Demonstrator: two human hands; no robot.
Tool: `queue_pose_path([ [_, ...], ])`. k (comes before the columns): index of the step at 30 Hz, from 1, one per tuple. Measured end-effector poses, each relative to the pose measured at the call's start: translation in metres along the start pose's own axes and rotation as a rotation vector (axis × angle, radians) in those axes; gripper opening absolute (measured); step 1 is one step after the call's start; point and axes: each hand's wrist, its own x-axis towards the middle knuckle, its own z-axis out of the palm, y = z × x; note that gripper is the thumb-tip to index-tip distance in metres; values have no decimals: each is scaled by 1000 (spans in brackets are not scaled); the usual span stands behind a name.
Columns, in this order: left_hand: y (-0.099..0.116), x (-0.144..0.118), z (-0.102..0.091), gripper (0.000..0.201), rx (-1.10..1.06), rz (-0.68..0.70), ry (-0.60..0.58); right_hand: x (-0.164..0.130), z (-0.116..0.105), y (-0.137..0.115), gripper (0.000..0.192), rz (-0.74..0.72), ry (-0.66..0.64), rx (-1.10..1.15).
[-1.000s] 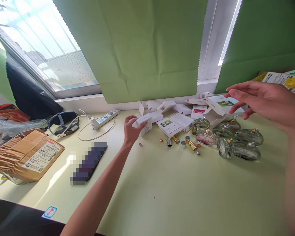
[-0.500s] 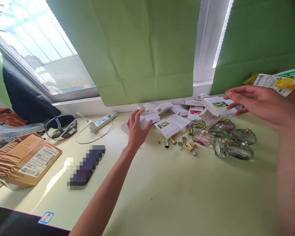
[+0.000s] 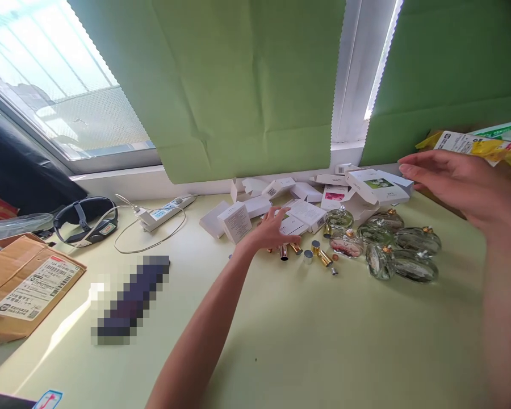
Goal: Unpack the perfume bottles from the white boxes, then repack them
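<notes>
My left hand (image 3: 268,232) reaches across the pale green table (image 3: 302,341), fingers spread over a flat white box with a flower picture (image 3: 290,225) and small gold and silver caps (image 3: 306,251). It holds nothing. A small white box (image 3: 235,221) stands just left of it. My right hand (image 3: 460,182) hovers open above the table's right side, fingertips near an open white carton (image 3: 377,186). Several round glass bottles (image 3: 383,245) lie below it. More white cartons (image 3: 281,187) are piled along the window sill.
A white power strip (image 3: 164,211) with its cable lies at the back left, beside a black headband (image 3: 83,218). A brown cardboard parcel (image 3: 21,287) sits at the left edge. A blurred dark object (image 3: 130,301) lies on the table. Yellow packaging (image 3: 477,145) sits at the far right.
My left hand let go of the small white box, which now stands on the table, and moved right onto the flat box and caps. My right hand stayed hovering.
</notes>
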Motion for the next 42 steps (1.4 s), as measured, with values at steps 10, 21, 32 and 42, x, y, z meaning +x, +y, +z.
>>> queue_pose_path([
  [10, -12, 12, 9, 66, -150, -123, 149, -22, 28, -50, 35, -117, -152, -110],
  [21, -30, 15, 9, 71, -307, -313, 212, -28, 46, -62, 40, -135, -274, -205],
  [32, -21, 11, -1, 62, -556, -281, 376, -27, 51, -62, 43, -157, -358, -209],
  [42, 17, 3, -36, 57, -899, 20, 586, -32, 58, -66, 42, -210, -496, -195],
])
